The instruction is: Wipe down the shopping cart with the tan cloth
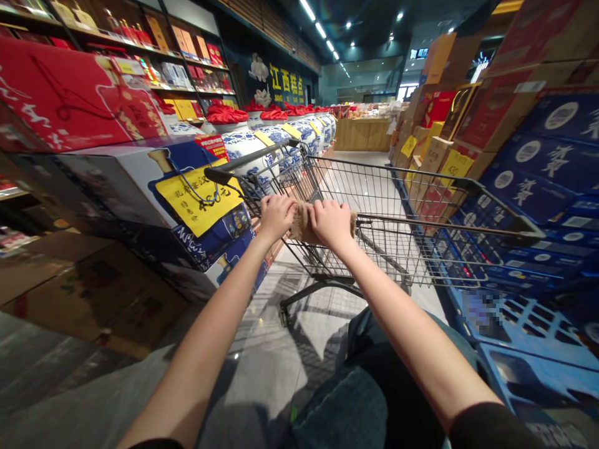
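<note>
A black wire shopping cart (pixel 346 181) stands across the aisle in front of me, seen from its side. Between my hands is a small brown piece with fuzzy, sack-like edges (pixel 303 226), held against the cart's near side. My left hand (pixel 277 218) has its fingers curled over the left part of this brown piece, close to the cart's rail. My right hand (pixel 331 221) grips its right part, fingers bent over the top. My palms and thumbs are mostly hidden. Through its wires, the basket shows the floor.
At left, stacked gift boxes (pixel 112 181) carry a yellow price sign (pixel 199 196). Behind them stand blue-and-white jars (pixel 243 143) with red cloth tops. Blue cartons (pixel 538 168) pile up at right. An open cardboard box (pixel 93 287) lies low at left.
</note>
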{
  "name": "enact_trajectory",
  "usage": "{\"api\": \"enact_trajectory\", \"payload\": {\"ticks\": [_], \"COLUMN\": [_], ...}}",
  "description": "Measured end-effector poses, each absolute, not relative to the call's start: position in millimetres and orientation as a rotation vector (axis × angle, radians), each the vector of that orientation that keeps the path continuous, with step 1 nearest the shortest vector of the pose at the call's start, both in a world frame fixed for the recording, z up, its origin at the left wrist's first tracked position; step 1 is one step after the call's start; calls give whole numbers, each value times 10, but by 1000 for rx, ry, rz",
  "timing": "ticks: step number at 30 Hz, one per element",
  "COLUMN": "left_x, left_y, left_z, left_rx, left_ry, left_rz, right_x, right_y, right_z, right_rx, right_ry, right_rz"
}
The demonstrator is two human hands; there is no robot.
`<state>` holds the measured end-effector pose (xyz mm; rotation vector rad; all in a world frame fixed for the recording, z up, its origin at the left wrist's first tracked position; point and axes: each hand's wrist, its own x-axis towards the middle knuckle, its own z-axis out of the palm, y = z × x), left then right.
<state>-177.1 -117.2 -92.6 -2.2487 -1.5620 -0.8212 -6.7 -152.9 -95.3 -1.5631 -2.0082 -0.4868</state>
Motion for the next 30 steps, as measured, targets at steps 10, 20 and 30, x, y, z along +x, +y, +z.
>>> {"api": "enact_trajectory", "payload": {"ticks": [10,20,30], "left_x": [-1570,-1587,-808], "left_y": [-1125,-1092,-1220], "left_z": [-1040,-1094,-1038], "left_rx": [-2108,-2093,-2190], "left_ry": [-1653,-1572,-1477], "left_rz": [-1123,-1260,-1148], "right_x": [998,683,915], "right_y": [-1723,-1614,-1686], "right_z": [-1156,-1132,-1228], "right_rx": [-1823,-1636,-1722], "right_ry": [-1591,-1703,-1626], "right_rz": [-591,-572,-580]}}
